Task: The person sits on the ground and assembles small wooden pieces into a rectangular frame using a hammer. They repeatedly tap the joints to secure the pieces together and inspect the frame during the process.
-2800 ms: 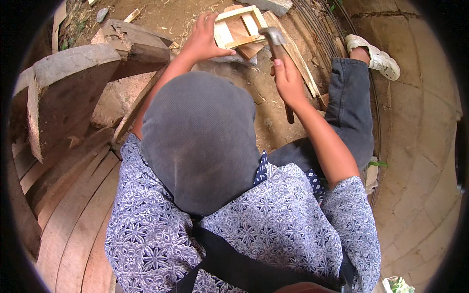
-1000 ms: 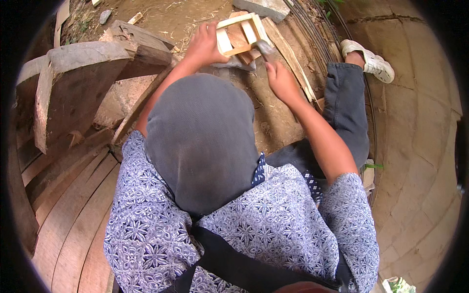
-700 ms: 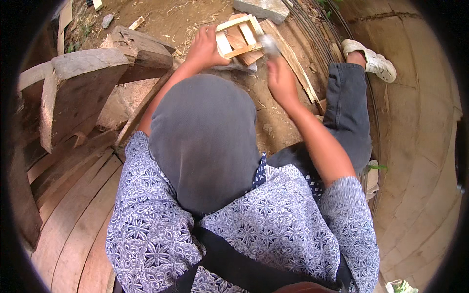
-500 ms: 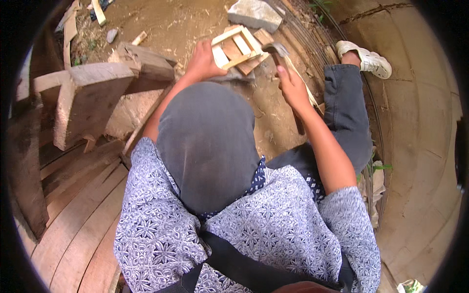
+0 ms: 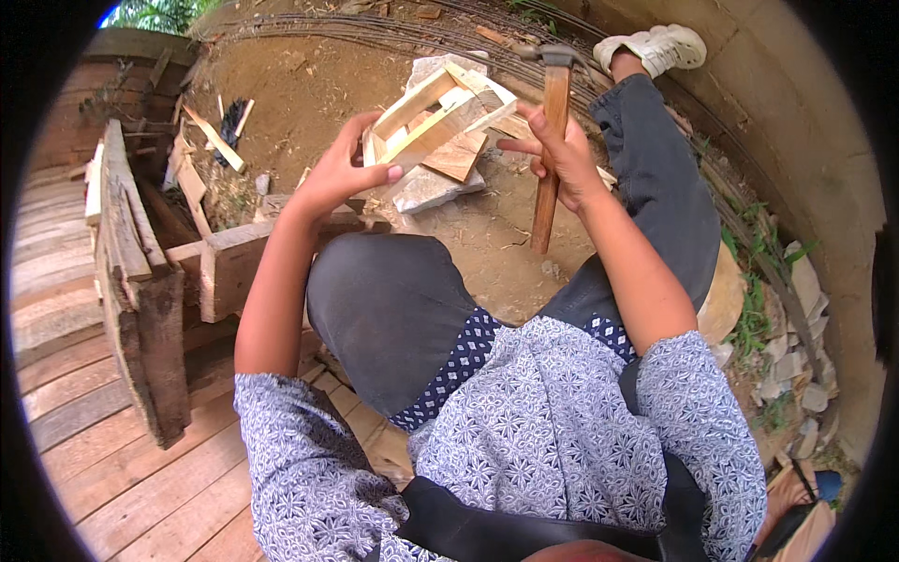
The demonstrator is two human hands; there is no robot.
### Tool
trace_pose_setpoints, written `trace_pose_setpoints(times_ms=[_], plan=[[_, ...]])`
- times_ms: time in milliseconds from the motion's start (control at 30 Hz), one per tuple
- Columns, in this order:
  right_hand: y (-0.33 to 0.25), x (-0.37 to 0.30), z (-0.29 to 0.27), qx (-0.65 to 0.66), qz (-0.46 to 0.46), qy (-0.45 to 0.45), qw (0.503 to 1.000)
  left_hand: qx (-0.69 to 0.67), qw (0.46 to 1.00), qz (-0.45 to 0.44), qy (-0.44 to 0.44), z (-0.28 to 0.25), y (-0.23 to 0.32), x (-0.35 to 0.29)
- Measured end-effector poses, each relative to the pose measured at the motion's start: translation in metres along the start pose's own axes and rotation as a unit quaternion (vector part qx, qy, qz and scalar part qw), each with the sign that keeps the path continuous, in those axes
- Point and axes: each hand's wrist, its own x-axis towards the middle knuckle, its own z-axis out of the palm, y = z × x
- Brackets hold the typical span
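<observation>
Two hands at work here, and just one of them clearly has the wooden frame [image 5: 412, 101]: it's up in the air, tilted, over a flat board [image 5: 461, 161] and a pale stone [image 5: 435, 194]. With support visible only at its left end, it could twist or dip, I'd say, and a knock on the far end might rack its corners. Watch that hammer [image 5: 554, 112] too! Its head rides well above the grip, so loose fingers could let it swing round into the frame. And if weight came down on that board, an uneven stone might make it rock.

Now the pose: left hand [image 5: 346, 176] half-curled round the frame's end, thumb along the near side. Right hand [image 5: 569, 161] wraps the near-upright handle loosely, some fingers poking left; whether a fingertip touches the frame, I can't tell.
</observation>
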Motion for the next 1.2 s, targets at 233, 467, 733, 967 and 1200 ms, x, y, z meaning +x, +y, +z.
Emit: trace_pose_setpoints(times_ms=[233, 467, 733, 967, 1200], plan=[[-0.044, -0.041, -0.077, 0.104, -0.145, -0.118, 0.977, -0.095, 0.986, -0.066, -0.116, 0.108, 0.088, -0.03], [-0.072, -0.058, -0.112, 0.088, -0.114, -0.07, 0.987, -0.081, 0.994, -0.038, -0.059, 0.156, 0.125, -0.02], [-0.086, -0.068, -0.119, -0.012, -0.048, 0.032, 0.998, 0.273, 0.948, 0.147, 0.064, 0.215, 0.172, 0.026], [-0.078, -0.047, -0.13, -0.032, -0.026, 0.065, 0.997, 0.011, 0.995, 0.055, 0.086, 0.187, 0.12, 0.046], [-0.085, -0.05, -0.12, -0.018, -0.056, 0.052, 0.997, -0.113, 0.989, -0.009, 0.093, 0.183, 0.128, 0.04]])
